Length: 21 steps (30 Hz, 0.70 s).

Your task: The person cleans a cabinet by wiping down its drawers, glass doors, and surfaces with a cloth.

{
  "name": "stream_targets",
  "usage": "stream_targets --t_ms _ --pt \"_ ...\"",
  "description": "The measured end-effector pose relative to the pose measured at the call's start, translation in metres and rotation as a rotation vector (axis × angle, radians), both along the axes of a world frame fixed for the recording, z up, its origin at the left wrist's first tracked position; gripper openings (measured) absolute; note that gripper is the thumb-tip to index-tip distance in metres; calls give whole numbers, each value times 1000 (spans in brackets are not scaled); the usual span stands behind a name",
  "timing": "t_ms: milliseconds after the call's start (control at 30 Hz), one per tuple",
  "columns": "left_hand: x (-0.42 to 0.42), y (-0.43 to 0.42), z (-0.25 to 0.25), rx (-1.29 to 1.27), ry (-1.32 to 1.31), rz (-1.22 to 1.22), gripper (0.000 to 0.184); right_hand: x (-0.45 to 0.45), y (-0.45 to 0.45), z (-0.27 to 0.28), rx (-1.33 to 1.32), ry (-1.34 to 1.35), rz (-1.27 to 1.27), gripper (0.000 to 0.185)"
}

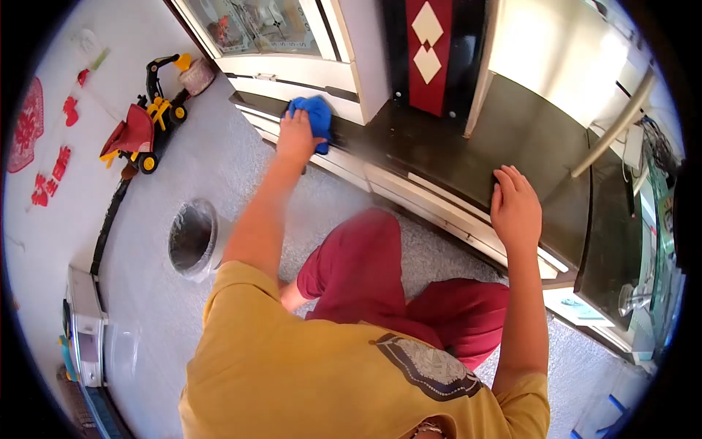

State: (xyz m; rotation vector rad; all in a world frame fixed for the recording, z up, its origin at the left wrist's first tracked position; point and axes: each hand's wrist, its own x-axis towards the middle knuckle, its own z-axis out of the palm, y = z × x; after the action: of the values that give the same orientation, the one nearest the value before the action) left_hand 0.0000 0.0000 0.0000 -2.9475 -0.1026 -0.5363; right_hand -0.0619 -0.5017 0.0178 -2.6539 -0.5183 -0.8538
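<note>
A blue cloth (319, 117) lies bunched on the dark top of the low cabinet (409, 150), at its left end near the front edge. My left hand (297, 137) presses on the cloth, fingers over it and thumb along its near side. Farther right, my right hand (516, 206) rests at the cabinet's front edge, holding nothing. Its fingers lie on the dark surface, slightly bent and a little apart.
White drawers (439, 208) run below the dark top, and a glass-fronted white cabinet (285, 69) rises behind the cloth. On the floor to the left stand a lined waste bin (217, 238) and a toy excavator (139, 135). Cables (658, 146) hang at the far right.
</note>
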Motion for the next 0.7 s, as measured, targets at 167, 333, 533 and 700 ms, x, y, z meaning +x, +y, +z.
stream_targets --t_ms 167,333,533,700 --pt "-27 -85 9 78 -48 -27 99 -8 -7 3 33 -93 39 21" --pt "-15 -83 29 15 265 41 96 -5 -8 -3 21 -144 68 16" --pt "-5 -57 30 -132 249 -110 97 -5 -10 -4 -2 -96 36 17" --pt "13 -53 9 -561 224 95 92 -4 -10 -7 7 -62 19 20"
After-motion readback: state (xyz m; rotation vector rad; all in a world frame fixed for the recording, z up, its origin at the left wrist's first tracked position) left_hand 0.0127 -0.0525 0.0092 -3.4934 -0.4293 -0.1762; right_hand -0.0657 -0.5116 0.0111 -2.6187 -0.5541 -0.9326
